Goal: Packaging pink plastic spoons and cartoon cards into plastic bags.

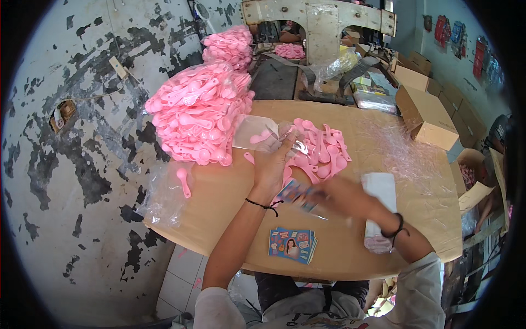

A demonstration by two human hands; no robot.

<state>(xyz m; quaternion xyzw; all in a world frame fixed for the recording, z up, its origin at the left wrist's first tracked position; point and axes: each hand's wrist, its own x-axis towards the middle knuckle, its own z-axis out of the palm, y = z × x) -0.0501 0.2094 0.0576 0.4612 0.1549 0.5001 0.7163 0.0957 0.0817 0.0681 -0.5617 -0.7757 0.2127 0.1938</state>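
Note:
My left hand (274, 162) is closed at the near-left edge of a loose pile of pink plastic scoops (320, 148). Clear film glints at its fingertips, and a clear plastic bag (247, 127) spreads out beside it. My right hand (345, 198), smeared by motion, pinches a small blue printed card (293, 191) just below the pile, close to my left wrist. Nearer to me lies a stack of blue printed cards (290, 245). One single pink scoop (183, 178) sits apart on the left, on crumpled clear plastic (163, 200).
Big clear sacks of pink scoops (200, 112) stand at the table's far left, against the peeling wall. White folded plastic bags (379, 211) lie to my right. Beyond are an open carton (424, 115) and a metal machine frame (320, 27). Brown cardboard (219, 203) covers the table.

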